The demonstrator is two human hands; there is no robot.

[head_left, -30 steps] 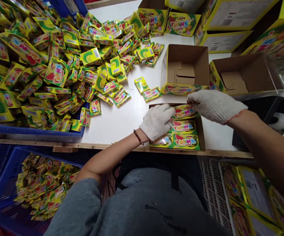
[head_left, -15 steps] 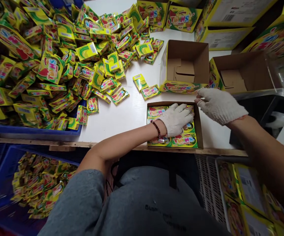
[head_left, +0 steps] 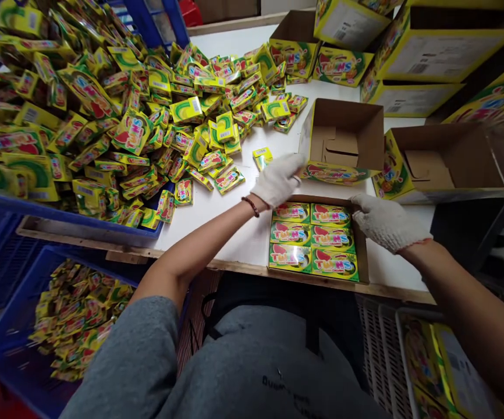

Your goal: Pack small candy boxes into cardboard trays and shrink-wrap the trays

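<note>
An open display carton (head_left: 363, 256) lies at the table's front edge, with several small TWINS candy boxes (head_left: 293, 234) in two columns, faces up. At its back right corner, my gloved right hand (head_left: 385, 224) grips the rim between thumb and fingers. My gloved left hand (head_left: 276, 181) is just beyond the carton's back left corner, over the white table. Its fingers are smeared and point away to the right, so whether they hold anything is unclear. A loose yellow candy box (head_left: 261, 157) lies right by that hand, partly covered.
A big heap of candy boxes (head_left: 134, 131) spills from a blue crate (head_left: 81, 218) at left. Two open cartons (head_left: 348, 131) (head_left: 448, 151) stand behind, with stacked cartons (head_left: 426, 55) farther back. Below the table are a blue crate (head_left: 5, 331) and a white basket (head_left: 380, 349).
My left hand has lifted off the boxes in the carton and moved back left to the loose boxes. My right hand has come down onto the carton's rim. The view has shifted.
</note>
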